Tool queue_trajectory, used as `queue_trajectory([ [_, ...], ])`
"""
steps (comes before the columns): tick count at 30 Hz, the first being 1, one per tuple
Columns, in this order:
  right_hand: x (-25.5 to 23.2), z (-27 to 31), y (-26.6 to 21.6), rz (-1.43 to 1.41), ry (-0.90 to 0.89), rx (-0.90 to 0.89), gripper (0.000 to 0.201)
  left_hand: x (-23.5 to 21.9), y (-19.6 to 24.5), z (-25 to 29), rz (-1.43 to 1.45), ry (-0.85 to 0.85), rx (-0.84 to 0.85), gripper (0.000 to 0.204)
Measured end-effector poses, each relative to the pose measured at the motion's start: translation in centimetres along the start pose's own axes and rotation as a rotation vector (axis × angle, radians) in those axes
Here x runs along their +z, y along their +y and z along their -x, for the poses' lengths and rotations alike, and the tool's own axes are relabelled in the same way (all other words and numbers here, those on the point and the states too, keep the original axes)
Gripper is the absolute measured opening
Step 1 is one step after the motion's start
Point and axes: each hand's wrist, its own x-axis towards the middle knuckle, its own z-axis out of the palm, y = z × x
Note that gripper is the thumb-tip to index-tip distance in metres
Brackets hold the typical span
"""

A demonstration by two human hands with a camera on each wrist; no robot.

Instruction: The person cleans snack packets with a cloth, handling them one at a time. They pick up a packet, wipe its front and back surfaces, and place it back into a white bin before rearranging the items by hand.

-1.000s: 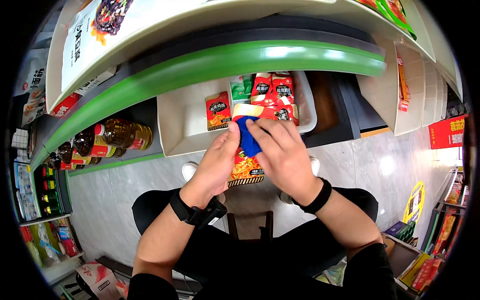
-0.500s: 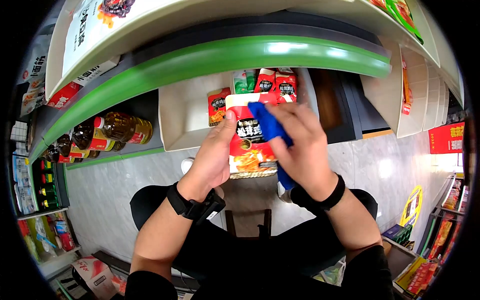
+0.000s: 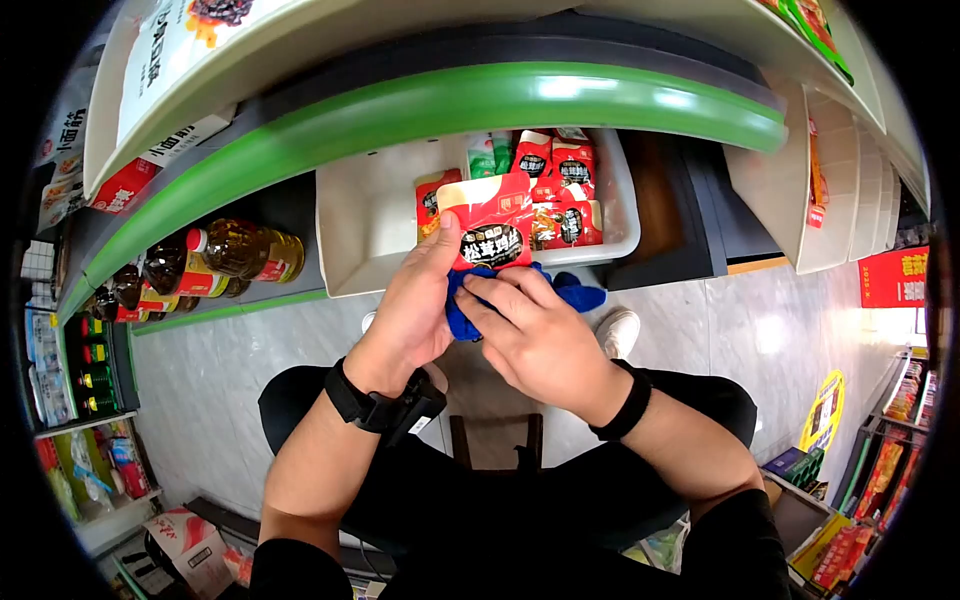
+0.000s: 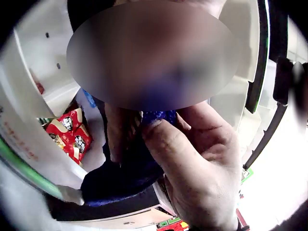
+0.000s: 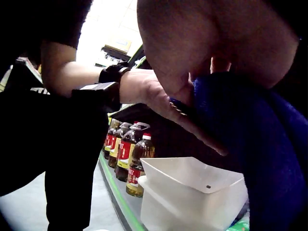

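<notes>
Between thumb and fingers, my left hand (image 3: 412, 312) holds a red food packet (image 3: 490, 205) with a cream top by its left edge. My right hand (image 3: 545, 345) grips a bunched blue cloth (image 3: 582, 293) against the packet's lower front, covering that part. In the left wrist view the left thumb (image 4: 168, 142) lies in front of the cloth. The cloth (image 5: 269, 139) hangs down from the right hand in the right wrist view. Just beyond the hands, similar red packets (image 3: 570, 225) and a green packet (image 3: 487, 155) lie in a white bin (image 3: 628, 215).
Left of that bin, a white compartment (image 3: 362, 215) has one red packet at its right side. Oil bottles (image 3: 245, 255) stand on the lower shelf at left. A green shelf edge (image 3: 450, 105) curves above the bins. Pale tiled floor (image 3: 720, 340) lies below.
The right hand with the cloth moved off to the packet's right side, then back down over its lower front. The packet's upper part shows now, still held in the left hand.
</notes>
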Motion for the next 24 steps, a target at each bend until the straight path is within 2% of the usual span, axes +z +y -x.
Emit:
queue_trajectory([
  [4,-0.5,0.3,0.6,-0.097,-0.026,0.026,0.042,-0.6,0.3,-0.1,0.002,0.053,0.022,0.058],
  [7,-0.5,1.1,1.6,-0.085,-0.203,0.108,0.037,-1.1,1.6,-0.2,0.127,0.091,0.061,0.053],
  [8,-0.1,1.5,2.1,-0.063,-0.132,0.13,0.026,-1.1,2.2,0.0,0.139,0.092,0.068,0.053],
  [11,-2.1,0.4,2.6,-0.122,0.072,0.21,0.023,-1.1,2.7,0.1,0.134,0.103,0.108,0.054],
  [13,-3.3,-0.5,2.9,-0.094,0.236,0.202,0.02,-1.1,2.6,0.1,0.122,0.125,0.133,0.054],
  [18,-5.1,-1.3,3.1,-0.057,0.359,0.303,0.019,-1.0,2.9,-0.1,0.129,0.136,0.182,0.052],
  [21,-5.6,-1.2,3.6,-0.047,0.368,0.349,0.019,-1.1,2.7,-0.2,0.142,0.161,0.193,0.05],
  [22,-5.6,-1.1,3.5,-0.06,0.368,0.35,0.023,-1.0,2.6,-0.2,0.138,0.164,0.169,0.049],
  [24,-5.3,-1.3,3.1,-0.059,0.39,0.235,0.028,-0.6,2.0,-0.4,0.13,0.162,0.126,0.049],
])
